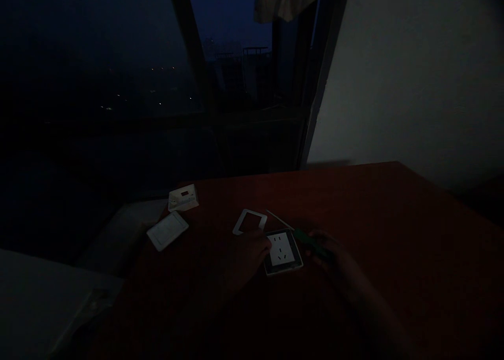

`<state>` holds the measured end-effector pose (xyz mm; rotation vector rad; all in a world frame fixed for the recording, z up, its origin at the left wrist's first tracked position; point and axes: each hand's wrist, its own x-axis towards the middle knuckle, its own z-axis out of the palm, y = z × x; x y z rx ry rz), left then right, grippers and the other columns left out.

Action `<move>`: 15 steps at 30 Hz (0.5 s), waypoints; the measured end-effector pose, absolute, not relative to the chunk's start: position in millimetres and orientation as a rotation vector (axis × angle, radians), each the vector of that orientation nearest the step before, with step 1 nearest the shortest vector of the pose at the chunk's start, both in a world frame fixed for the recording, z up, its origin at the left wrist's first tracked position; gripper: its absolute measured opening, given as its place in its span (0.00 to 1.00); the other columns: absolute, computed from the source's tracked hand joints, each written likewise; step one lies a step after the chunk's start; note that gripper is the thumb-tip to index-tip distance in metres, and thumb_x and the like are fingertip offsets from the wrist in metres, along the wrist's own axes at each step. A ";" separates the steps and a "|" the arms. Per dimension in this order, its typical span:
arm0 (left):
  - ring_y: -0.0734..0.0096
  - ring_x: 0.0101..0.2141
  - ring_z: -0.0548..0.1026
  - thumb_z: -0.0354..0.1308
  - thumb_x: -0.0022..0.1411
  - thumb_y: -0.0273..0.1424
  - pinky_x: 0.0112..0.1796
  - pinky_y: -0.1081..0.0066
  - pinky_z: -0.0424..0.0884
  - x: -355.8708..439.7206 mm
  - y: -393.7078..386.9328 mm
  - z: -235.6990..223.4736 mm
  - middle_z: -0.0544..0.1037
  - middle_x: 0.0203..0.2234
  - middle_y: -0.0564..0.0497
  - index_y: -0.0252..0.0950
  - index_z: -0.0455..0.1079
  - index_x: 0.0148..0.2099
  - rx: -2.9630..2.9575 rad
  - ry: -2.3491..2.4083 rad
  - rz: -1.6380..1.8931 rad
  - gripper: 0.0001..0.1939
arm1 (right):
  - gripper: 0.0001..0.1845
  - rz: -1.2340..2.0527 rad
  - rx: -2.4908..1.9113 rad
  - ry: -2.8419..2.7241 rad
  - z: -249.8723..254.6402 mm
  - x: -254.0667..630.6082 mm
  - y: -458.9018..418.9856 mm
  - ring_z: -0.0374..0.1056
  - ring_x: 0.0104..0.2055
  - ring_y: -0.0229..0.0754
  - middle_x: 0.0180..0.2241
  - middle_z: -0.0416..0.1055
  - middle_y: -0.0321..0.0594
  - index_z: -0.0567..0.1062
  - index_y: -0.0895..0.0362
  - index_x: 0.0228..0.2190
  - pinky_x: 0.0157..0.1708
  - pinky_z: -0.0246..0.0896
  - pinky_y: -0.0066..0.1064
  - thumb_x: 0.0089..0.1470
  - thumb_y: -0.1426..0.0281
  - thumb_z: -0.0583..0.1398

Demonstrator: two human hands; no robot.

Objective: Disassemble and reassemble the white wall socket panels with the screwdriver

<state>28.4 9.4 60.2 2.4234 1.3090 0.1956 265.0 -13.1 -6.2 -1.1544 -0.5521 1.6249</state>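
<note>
A wall socket with a white five-hole face and a dark border lies on the reddish-brown table. My left hand is closed at its left edge, with fingertips against the white face; the thumb is hard to make out in the dark. On the other side, my right hand is wrapped round the green handle of a screwdriver. The shaft points up and left, past the socket's top right corner. Just beyond my left hand lies a white rectangular frame.
A white box-like mounting base and a flat white cover plate lie near the left table edge. The table runs to a pale wall at right. Behind stands a dark window. The room is very dim.
</note>
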 end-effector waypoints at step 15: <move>0.67 0.40 0.74 0.56 0.62 0.22 0.40 0.70 0.67 29.4 5.1 53.2 0.76 0.39 0.52 0.38 0.69 0.42 2.297 1.392 0.321 0.07 | 0.14 1.608 -1.187 -0.549 -6.7 265.3 -13.1 0.71 0.33 0.42 0.34 0.75 0.35 0.77 0.51 0.35 0.34 0.64 0.32 0.42 0.62 0.65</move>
